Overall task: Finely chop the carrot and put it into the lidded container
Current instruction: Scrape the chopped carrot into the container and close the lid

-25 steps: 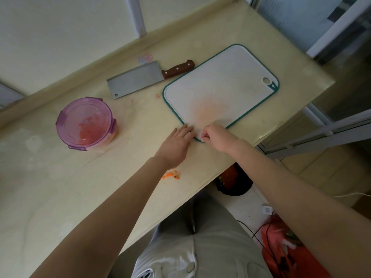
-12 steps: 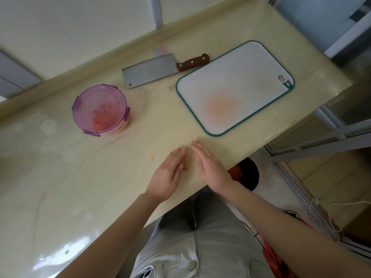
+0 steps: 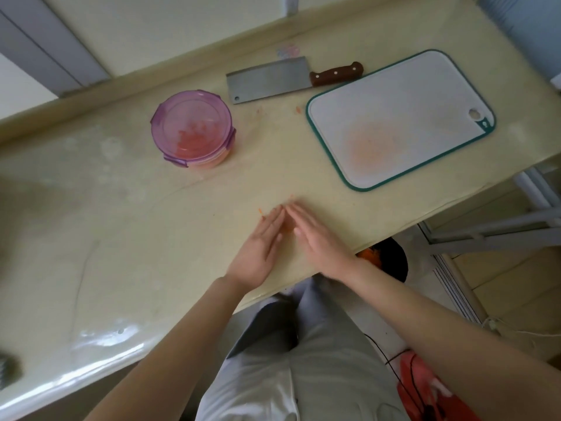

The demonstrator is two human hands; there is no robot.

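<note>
Fingers of the left hand [image 3: 261,241] and right hand [image 3: 317,243] are laid straight on the counter [image 3: 121,208], tips nearly meeting, nothing gripped. Carrot scraps [image 3: 260,210] lie just beyond the left hand; most chopped carrot [image 3: 188,141] is seen inside the lidded container [image 3: 158,123], up-left, nearer the left hand.

Wears pale grey trousers [image 3: 328,344], creased and shadowed between the legs, fading to whitish cloth [image 3: 252,390] near the lower edge, with both forearms [image 3: 182,335] bare down to left hand [image 3: 258,247] and right hand [image 3: 318,243].
</note>
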